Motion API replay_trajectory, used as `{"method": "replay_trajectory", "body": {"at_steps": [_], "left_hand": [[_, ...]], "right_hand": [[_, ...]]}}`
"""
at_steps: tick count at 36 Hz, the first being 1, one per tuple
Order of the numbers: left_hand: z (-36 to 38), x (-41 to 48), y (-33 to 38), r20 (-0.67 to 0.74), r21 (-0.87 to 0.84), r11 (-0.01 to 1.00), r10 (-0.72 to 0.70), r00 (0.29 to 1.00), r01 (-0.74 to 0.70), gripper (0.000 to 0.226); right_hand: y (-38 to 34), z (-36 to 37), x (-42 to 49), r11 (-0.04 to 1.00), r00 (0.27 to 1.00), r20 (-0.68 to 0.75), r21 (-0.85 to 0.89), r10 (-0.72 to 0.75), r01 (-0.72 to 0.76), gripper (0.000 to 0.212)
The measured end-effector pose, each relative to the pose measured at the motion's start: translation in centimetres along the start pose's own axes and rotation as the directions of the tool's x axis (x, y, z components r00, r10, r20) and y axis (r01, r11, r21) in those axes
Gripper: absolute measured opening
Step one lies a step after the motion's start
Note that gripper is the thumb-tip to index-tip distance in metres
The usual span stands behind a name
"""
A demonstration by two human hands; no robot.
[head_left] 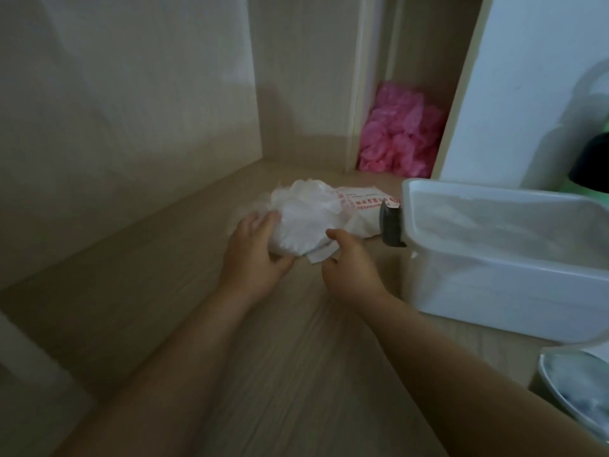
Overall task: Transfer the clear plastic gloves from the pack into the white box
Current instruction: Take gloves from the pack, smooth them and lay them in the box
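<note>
Here, my left hand (253, 255) cups the wad of clear plastic gloves (296, 222) spilling from the pack (362, 209) on the wooden shelf (164, 275), fingers loosely curved round it. My right hand (349, 268) pinches the pack's near corner, just beside the white box (494, 291).

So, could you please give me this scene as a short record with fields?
left hand: grips the clear gloves
right hand: at near corner of pack, grip unclear
pack: lies flat on wooden surface, gloves bulging out
white box: open, right of the pack
pink gloves: piled in cubby behind
</note>
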State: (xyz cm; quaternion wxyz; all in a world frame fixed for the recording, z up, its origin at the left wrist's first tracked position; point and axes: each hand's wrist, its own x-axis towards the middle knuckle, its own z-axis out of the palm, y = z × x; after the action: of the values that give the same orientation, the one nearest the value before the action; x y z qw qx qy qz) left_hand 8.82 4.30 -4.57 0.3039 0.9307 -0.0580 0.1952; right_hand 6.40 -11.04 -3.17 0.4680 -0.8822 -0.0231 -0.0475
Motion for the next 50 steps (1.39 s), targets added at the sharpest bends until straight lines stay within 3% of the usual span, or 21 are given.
{"method": "replay_trajectory", "body": {"at_steps": [3,6,10,14,19,23,25,27,29,31,32,33,35,37,38,40,44,45,47,48,50], "left_hand": [[0.4,1.5,-0.1,-0.077,-0.045,0.998,-0.048,0.996,0.045,0.096],[0.9,3.2,-0.5,-0.015,-0.143,0.98,-0.144,0.99,0.14,0.099],[1.6,4.7,-0.6,0.084,-0.33,0.903,-0.262,0.961,0.275,0.036],[1.8,5.0,-1.3,0.185,-0.508,0.781,-0.312,0.932,0.362,0.015],[0.0,4.8,-2.3,0.377,-0.448,0.753,-0.329,0.866,0.481,0.013],[-1.6,4.2,-2.7,0.395,-0.288,0.808,-0.388,0.833,0.514,0.012],[-1.9,4.0,-2.6,0.364,-0.238,0.819,-0.423,0.83,0.522,0.024],[-1.8,3.5,-2.5,0.21,-0.093,0.881,-0.439,0.874,0.465,0.057],[-1.7,2.3,-2.1,-0.129,0.065,0.932,-0.346,0.929,0.357,0.073],[-2.0,1.0,-1.5,-0.424,0.167,0.981,-0.022,0.905,0.102,0.057],[-2.1,0.5,-1.2,-0.481,0.208,0.976,0.162,0.862,-0.067,0.043],[-2.3,0.0,-1.0,-0.453,0.246,0.94,0.328,0.829,-0.237,0.03],[-2.3,-0.6,-1.1,-0.231,0.311,0.796,0.593,0.771,-0.52,0.016],[-2.3,-0.9,-1.3,-0.063,0.33,0.704,0.681,0.73,-0.628,0.012],[-2.1,-1.0,-1.4,-0.049,0.328,0.696,0.687,0.725,-0.638,0.013],[-1.8,-1.3,-1.6,-0.11,0.339,0.692,0.701,0.704,-0.637,0.019],[-2.3,-2.0,-0.4,-0.429,0.373,0.77,0.638,0.64,-0.518,0.029],[-2.4,-2.1,0.1,-0.452,0.384,0.758,0.652,0.609,-0.526,0.026],[-2.3,-2.0,0.3,-0.273,0.393,0.654,0.754,0.597,-0.646,0.009],[-2.1,-1.8,0.2,-0.122,0.357,0.619,0.773,0.622,-0.699,0.009],[-1.6,-1.3,-0.5,0.168,0.325,0.652,0.673,0.72,-0.685,0.024]], "right_hand": [[0.0,0.0,1.4,1.0,0.998,-0.062,0.012,-0.002,0.003,0.056],[-0.2,0.1,2.9,0.999,0.995,-0.095,0.006,-0.044,0.045,0.058],[-0.2,0.4,4.5,0.997,0.995,-0.069,-0.024,-0.07,0.068,0.058],[0.3,0.4,4.9,0.995,0.996,-0.019,-0.058,-0.085,0.084,0.055],[1.2,0.5,4.5,0.984,0.997,0.03,-0.159,-0.077,0.081,0.047],[1.7,1.3,3.8,0.992,0.998,0.049,-0.127,0.024,-0.017,0.034],[1.7,1.4,3.6,0.991,0.998,0.019,-0.12,0.057,-0.055,0.033],[1.5,1.5,3.4,0.988,0.997,0.009,-0.131,0.079,-0.077,0.031],[1.3,1.6,3.3,0.983,0.997,-0.006,-0.162,0.08,-0.08,0.027],[1.1,1.6,3.2,0.979,0.997,-0.011,-0.189,0.074,-0.075,0.027],[1.0,1.6,3.2,0.979,0.997,-0.006,-0.19,0.075,-0.075,0.026],[1.0,1.6,3.2,0.979,0.997,0.003,-0.191,0.076,-0.074,0.025],[0.9,1.5,3.2,0.974,0.996,0.022,-0.214,0.088,-0.081,0.022],[0.9,1.5,3.3,0.963,0.994,0.03,-0.251,0.109,-0.098,0.019],[1.0,1.5,3.4,0.959,0.993,0.03,-0.264,0.117,-0.105,0.018],[1.1,1.5,3.5,0.961,0.993,0.025,-0.253,0.117,-0.107,0.018],[1.3,1.3,3.2,0.974,0.995,0.037,-0.212,0.093,-0.083,0.019],[1.4,1.3,3.2,0.977,0.995,0.042,-0.199,0.091,-0.081,0.02],[1.5,1.2,3.1,0.982,0.995,0.046,-0.171,0.091,-0.082,0.02],[1.5,1.2,3.1,0.984,0.995,0.046,-0.157,0.087,-0.079,0.02],[1.6,1.0,3.0,0.987,0.995,0.063,-0.146,0.076,-0.066,0.024]]}}
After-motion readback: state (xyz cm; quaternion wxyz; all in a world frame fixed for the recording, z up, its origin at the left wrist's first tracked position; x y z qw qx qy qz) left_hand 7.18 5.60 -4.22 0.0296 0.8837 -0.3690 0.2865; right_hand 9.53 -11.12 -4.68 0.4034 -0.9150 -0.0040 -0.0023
